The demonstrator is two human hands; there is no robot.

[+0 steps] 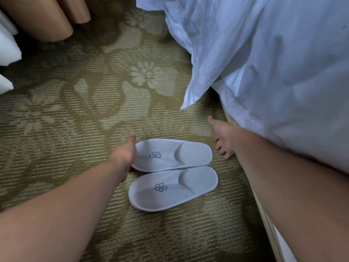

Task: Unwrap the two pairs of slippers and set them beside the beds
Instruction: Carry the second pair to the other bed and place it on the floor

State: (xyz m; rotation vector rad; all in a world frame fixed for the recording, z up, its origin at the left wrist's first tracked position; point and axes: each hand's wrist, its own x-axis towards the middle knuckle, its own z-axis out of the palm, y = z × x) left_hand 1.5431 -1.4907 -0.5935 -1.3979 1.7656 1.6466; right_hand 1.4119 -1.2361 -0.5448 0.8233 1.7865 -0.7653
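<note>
Lying flat on the olive, flower-patterned carpet [79,114], two white unwrapped slippers are seen side by side, their long edges touching and their toes turned toward the bed on the right. A grey pinwheel logo is printed on each insole. The far slipper [173,155] is met at its heel end by the left hand [124,154], whose thumb is held straight out above the heel rim. The other fingers are hidden behind the back of the hand, so it cannot be told whether the heel is gripped or only touched. The near slipper [173,188] is touched by neither hand.

The right hand [222,140] is held open with its fingers spread and relaxed, just beside the toe of the far slipper and apart from it; nothing is held in it. It is placed low over the carpet, next to the pale wooden bed base [264,210], which runs diagonally down the right side. A crumpled white duvet [264,63] is draped over the bed's edge, one corner hanging down to the carpet. Tan curtains [43,19] and white sheers [7,46] are seen at the upper left.
</note>
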